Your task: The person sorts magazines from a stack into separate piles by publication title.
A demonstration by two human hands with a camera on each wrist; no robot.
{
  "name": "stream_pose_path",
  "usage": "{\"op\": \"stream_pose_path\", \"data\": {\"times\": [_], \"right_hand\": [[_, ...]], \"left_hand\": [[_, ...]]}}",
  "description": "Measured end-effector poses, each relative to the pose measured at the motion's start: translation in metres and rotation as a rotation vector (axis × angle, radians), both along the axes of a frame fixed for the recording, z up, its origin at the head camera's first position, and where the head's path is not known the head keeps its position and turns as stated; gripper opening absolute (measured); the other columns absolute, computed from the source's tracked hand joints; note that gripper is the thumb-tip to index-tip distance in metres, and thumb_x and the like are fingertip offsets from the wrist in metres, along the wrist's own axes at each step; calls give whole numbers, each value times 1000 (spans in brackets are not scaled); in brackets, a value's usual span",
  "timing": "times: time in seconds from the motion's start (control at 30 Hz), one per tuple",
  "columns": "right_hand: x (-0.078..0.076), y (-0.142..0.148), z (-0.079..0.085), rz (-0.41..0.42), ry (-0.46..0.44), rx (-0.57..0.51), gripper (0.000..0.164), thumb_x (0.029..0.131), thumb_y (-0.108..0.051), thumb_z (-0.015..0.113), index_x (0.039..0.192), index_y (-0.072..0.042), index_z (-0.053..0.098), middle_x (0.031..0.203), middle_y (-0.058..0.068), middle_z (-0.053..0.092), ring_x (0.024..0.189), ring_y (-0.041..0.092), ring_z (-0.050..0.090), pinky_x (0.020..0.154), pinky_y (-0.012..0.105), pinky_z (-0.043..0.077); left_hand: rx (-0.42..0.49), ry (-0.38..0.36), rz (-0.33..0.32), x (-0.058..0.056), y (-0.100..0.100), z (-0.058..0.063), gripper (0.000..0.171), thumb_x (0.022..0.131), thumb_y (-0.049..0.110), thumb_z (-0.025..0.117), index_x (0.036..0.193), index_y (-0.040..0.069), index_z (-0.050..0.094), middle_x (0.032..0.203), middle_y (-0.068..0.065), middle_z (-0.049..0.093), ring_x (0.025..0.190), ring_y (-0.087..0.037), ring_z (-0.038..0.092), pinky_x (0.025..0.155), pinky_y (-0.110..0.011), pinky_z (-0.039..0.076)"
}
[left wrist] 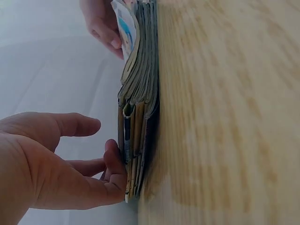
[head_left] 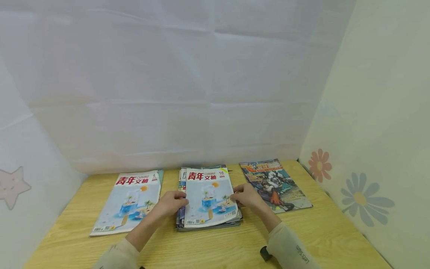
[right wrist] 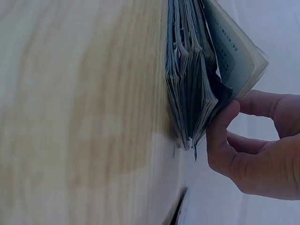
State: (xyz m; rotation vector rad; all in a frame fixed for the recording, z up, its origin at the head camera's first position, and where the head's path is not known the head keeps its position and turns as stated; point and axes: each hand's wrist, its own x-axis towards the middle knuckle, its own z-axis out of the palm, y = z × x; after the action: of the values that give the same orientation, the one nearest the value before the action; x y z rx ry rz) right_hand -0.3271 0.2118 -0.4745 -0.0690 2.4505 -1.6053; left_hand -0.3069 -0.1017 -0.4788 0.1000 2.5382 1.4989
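Note:
A magazine [head_left: 208,198] with a blue beach-and-popsicle cover and red title lies on top of a stack of magazines [left wrist: 138,108] at the middle of the table. My right hand [head_left: 246,195] pinches its right edge between thumb and fingers, and in the right wrist view that edge is raised off the stack [right wrist: 187,79]. At the stack's left side is my left hand [head_left: 172,203]. Its bent fingers [left wrist: 115,173] touch the stack's edge, while the thumb [left wrist: 82,125] stands apart from it.
To the left lies another magazine [head_left: 129,203] with the same cover, over a bluish one [head_left: 160,177]. A comic-style magazine [head_left: 275,185] lies at the right. The wooden table [head_left: 208,248] meets a white cloth backdrop [head_left: 188,93] behind and pale side walls.

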Motion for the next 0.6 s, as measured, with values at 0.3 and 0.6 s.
{"op": "stream_pose_path", "data": {"times": [0.3,0.6], "right_hand": [[7,-2,11,92,-45,-40,58,97,-11,69,149,0,46,103,16,64,78,27,65,69,43,57],[7,1,17,184,-195,-239,70,97,-5,57,159,-8,24,79,9,57,55,16,48,52,36,44]], "left_hand": [[-154,147,-69,9,15,4,56,92,12,70,139,-14,53,138,-29,55,118,-34,55,91,-48,49],[41,9,-35,15,20,13,64,98,18,67,148,-12,41,149,-32,41,136,-49,39,105,-60,40]]}}
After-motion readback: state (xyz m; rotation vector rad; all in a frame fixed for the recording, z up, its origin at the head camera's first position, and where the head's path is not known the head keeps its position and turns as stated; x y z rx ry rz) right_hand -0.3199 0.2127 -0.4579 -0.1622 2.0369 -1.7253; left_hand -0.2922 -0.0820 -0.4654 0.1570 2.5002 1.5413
